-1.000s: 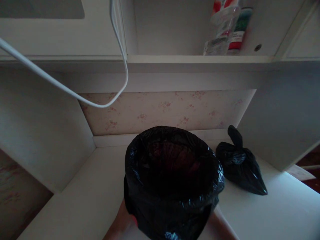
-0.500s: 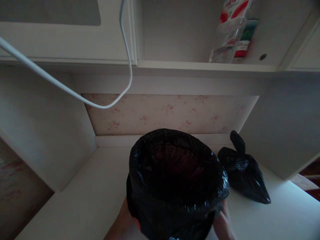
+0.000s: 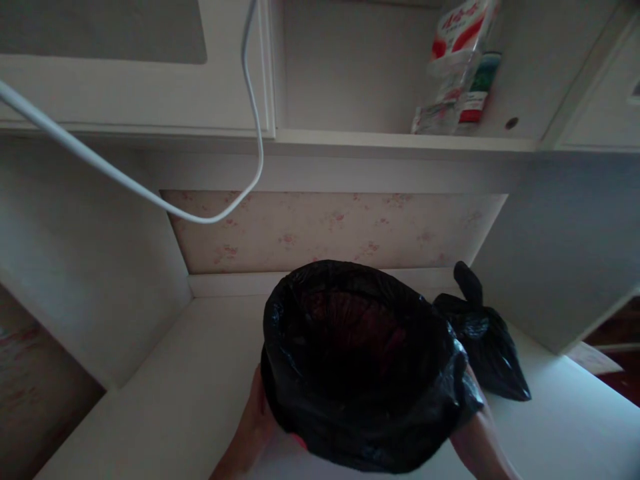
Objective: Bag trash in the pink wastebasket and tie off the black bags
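The lined bin [image 3: 363, 363] fills the lower centre of the frame, on the white desk surface [image 3: 165, 393]. Against the picture from a second ago, its mouth has tipped: the rim now sits lower on the right and the whole body leans toward the lower right, where before it stood squarer. I judge from this that I am mid-lift or mid-turn, with its weight partly on my palms rather than wholly on the desk. Its long axis runs from the hidden base at the bottom edge up and away to the open mouth, which points up and slightly toward the upper left of the frame; a dark reddish inner wall shows inside. The black liner is folded over the rim all round. The tied black bag [image 3: 487, 340], right of centre, now touches or sits just behind the bin's right rim; a second ago there was a gap. My left hand [image 3: 255, 427] is pressed flat against the bin's lower left side, fingers wrapped out of sight. My right hand [image 3: 475, 433] has come further into view at the lower right, cupped under the liner; I cannot tell its finger spread. Upper frame: a shelf [image 3: 400, 141] with bottles [image 3: 457, 67], and a white cable [image 3: 250, 133] looping down at upper left.
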Demonstrator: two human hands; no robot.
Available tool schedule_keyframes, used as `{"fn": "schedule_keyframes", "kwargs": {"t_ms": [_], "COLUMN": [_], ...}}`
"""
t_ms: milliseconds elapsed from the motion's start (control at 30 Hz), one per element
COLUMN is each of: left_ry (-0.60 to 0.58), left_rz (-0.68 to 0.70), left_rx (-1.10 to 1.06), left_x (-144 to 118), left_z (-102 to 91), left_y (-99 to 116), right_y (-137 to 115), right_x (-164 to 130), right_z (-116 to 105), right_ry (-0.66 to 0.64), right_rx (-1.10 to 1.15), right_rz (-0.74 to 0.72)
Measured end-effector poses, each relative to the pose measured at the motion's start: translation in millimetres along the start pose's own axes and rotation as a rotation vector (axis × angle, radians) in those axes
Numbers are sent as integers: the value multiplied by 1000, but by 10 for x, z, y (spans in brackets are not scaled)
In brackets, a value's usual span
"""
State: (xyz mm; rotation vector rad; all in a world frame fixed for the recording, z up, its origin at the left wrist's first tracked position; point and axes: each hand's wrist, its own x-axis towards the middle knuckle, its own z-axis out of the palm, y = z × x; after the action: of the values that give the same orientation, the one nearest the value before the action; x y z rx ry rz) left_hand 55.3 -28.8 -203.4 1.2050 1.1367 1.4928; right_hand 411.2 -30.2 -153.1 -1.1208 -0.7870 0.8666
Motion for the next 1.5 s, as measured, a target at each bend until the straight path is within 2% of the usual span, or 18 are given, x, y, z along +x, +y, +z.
{"fn": "schedule_keyframes", "kwargs": {"t_ms": [167, 233, 367, 467, 533, 667, 733, 867, 967, 1033, 1233, 1367, 1500], "left_ry": [104, 109, 150, 131, 94, 87, 85, 35, 50, 82, 128, 135, 171], "left_rz": [-2, 18, 75, 46, 18, 51, 88, 78, 65, 96, 151, 107, 77], "left_rx": [-54, -17, 33, -41, -77, -32, -27, -35, -49, -39, 89, 42, 83], "left_x": [11, 32, 96, 143, 173, 250, 302, 385, 393, 385, 432, 461, 445], "left_z": [84, 103, 90, 87, 102, 115, 83, 2, 24, 74, 143, 128, 169], "left_y": [409, 586, 843, 972, 1042, 1115, 1110, 1080, 1114, 1172, 1292, 1292, 1411], "right_y": [-259, -329, -403, -495, -576, -686, -700, -717, -760, -802, -903, -945, -1010], "right_x": [51, 94, 185, 218, 215, 191, 195, 242, 286, 310, 337, 327, 310], "right_z": [75, 87, 55, 77, 129, 209, 201, 132, 116, 147, 301, 279, 243], "right_ry": [31, 48, 2, -9, -18, -155, -240, -423, -507, -507, -376, -454, -492], "right_rx": [52, 27, -93, -111, -41, 95, 104, 10, -84, -130, -211, -293, -372], "right_rz": [11, 4, -52, -85, -47, 94, 119, 48, -29, -53, -41, -79, -70]}}
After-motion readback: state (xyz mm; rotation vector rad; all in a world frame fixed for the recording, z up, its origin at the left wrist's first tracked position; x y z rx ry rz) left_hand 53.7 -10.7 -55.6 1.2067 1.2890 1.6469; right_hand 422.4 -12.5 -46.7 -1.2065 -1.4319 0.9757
